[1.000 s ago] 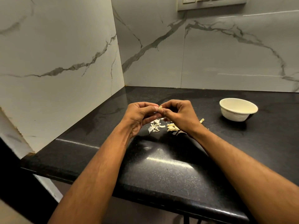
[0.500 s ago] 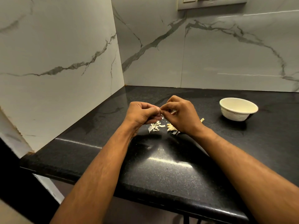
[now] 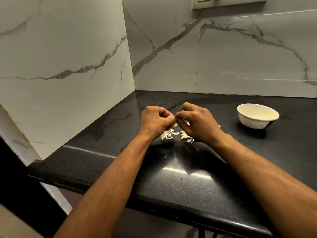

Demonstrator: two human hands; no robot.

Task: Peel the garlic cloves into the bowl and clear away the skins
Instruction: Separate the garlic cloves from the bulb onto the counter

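Both hands meet just above the black countertop (image 3: pixel 180 182). My left hand (image 3: pixel 155 121) is curled, its fingertips pinching a garlic clove that is almost wholly hidden between the hands. My right hand (image 3: pixel 197 122) pinches at the same clove from the right, with a pale strip of skin (image 3: pixel 187 122) showing under its fingers. Below the hands lies a small heap of white garlic skins (image 3: pixel 169 134) and a clump of pale cloves or skins (image 3: pixel 186 136). The cream bowl (image 3: pixel 257 115) stands to the right, its inside hidden from this angle.
Marble-patterned walls close off the left and the back of the counter corner. A socket strip (image 3: pixel 229 2) is mounted high on the back wall. A tiny pale scrap (image 3: pixel 219 126) lies left of the bowl. The counter's front edge runs diagonally below my forearms.
My hands have stayed together over the skins, shifting slightly away from me. The right hand's fingers have worked at the clove and a strip of skin now shows beneath them.
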